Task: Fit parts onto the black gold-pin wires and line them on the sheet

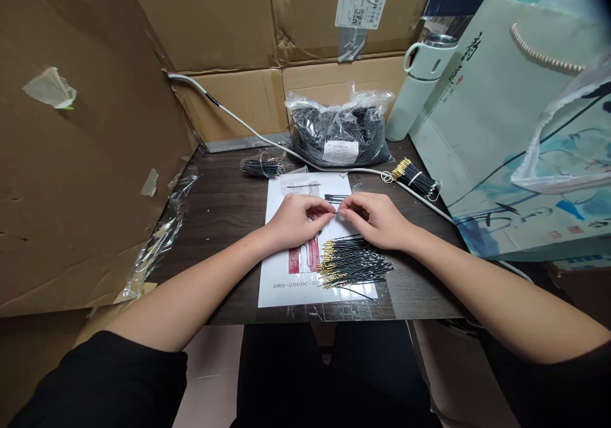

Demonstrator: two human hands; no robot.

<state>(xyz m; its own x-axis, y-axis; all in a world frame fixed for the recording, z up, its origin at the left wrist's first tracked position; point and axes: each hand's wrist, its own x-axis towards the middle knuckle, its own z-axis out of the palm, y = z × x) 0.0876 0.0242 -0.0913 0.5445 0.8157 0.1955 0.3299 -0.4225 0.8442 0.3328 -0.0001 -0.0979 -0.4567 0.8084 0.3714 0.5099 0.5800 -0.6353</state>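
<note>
Over the white printed sheet (272,291), my left hand (296,221) and my right hand (377,219) meet fingertip to fingertip, both pinched. A short bit of thin black wire (336,212) shows between them; the fingers hide the rest. Just below my right hand lies a loose pile of short black wires (358,261), most with gold-coloured metal ends pointing left. Several more black wires (335,197) lie in a row behind my fingertips. A small clear plastic bag (298,185) rests on the sheet's upper part, beyond my left hand.
A clear bag of black wires (338,132) stands at the back, with a bundle (262,167) to its left and a gold-ended bundle (414,178) to its right. A white cable (248,128) crosses behind. A pale bottle (420,87), paper bag (496,128) and cardboard (86,160) border the table.
</note>
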